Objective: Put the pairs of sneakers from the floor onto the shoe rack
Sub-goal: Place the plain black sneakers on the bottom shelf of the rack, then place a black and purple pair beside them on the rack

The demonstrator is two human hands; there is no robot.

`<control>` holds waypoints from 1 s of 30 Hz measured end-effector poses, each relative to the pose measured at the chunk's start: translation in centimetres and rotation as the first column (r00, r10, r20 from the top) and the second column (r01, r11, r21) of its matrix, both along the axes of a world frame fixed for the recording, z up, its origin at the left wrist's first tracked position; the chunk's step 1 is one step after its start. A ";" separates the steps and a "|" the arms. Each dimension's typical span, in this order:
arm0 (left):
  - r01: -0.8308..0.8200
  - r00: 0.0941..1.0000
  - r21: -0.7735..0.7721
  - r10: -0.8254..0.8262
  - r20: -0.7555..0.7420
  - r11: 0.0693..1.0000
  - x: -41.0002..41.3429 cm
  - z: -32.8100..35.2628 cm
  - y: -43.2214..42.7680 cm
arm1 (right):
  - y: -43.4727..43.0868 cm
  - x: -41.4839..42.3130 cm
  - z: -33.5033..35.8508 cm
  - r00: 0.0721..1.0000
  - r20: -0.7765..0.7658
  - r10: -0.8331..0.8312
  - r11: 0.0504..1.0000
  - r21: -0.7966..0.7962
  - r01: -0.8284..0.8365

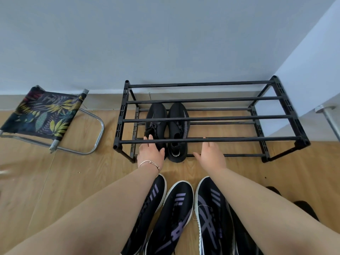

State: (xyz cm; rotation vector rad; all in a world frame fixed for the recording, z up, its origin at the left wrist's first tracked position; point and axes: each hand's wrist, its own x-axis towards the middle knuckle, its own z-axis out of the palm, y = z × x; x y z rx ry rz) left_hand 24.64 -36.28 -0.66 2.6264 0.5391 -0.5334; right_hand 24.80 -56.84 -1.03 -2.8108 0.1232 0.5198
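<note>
A black two-tier shoe rack (207, 118) stands against the wall. On its lower tier, at the left, sits a pair of black sneakers, the left one (156, 116) beside the right one (178, 126). My left hand (150, 152) lies over the heel of the left black sneaker with fingers and thumb wrapped around it. My right hand (211, 155) hovers open just right of the pair, fingertips under the front top bar. On the floor below my arms lie black sneakers with purple stripes and white soles (174, 214), partly hidden by my forearms.
A folding stool (44, 115) with leaf-patterned fabric stands left of the rack. A metal tube leg (329, 124) is at the right by the wall corner. More dark shoes (305, 208) show behind my right arm. The rack's top tier and right side hold nothing.
</note>
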 end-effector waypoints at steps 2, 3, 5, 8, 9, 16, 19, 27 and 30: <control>0.030 0.999 0.032 -0.031 0.030 0.999 -1.2 0.2 -1.3 | -0.9 -0.8 0.2 0.997 0.050 0.052 0.998 -0.035 -0.050; 0.044 0.998 0.039 -0.046 0.046 0.998 -1.7 0.3 -1.8 | -1.4 -1.2 0.3 0.995 0.065 0.070 0.997 -0.043 -0.067; 0.084 0.995 0.055 -0.087 0.053 0.995 -2.7 0.5 -2.7 | -2.3 -2.3 0.5 0.992 0.067 0.103 0.994 -0.053 -0.100; 0.145 0.988 0.092 -0.149 0.029 0.985 -4.2 0.9 -2.9 | -2.6 -4.7 1.3 0.998 0.015 0.054 0.998 -0.021 -0.054; 0.157 0.987 0.095 -0.159 0.012 0.983 -4.8 1.1 -2.8 | -2.3 -5.7 1.7 1.000 -0.002 0.025 1.000 0.002 -0.025; 0.163 0.984 0.009 -0.162 -0.074 0.987 -10.7 2.1 -0.8 | 2.6 -15.9 2.2 0.959 -0.134 -0.248 0.959 0.106 0.263; 0.162 0.983 0.044 -0.157 -0.094 0.986 -13.6 1.5 1.2 | 5.6 -20.9 1.2 0.889 -0.234 -0.392 0.904 0.083 0.420; 0.060 0.974 0.025 -0.053 -0.221 0.998 -19.2 -1.5 8.1 | 8.5 -24.0 -2.4 0.687 -0.482 -0.544 0.753 0.080 0.653; 0.021 0.953 -0.016 -0.024 -0.302 1.000 -20.2 -2.2 9.0 | 8.5 -24.5 -3.1 0.635 -0.620 -0.460 0.773 0.073 0.630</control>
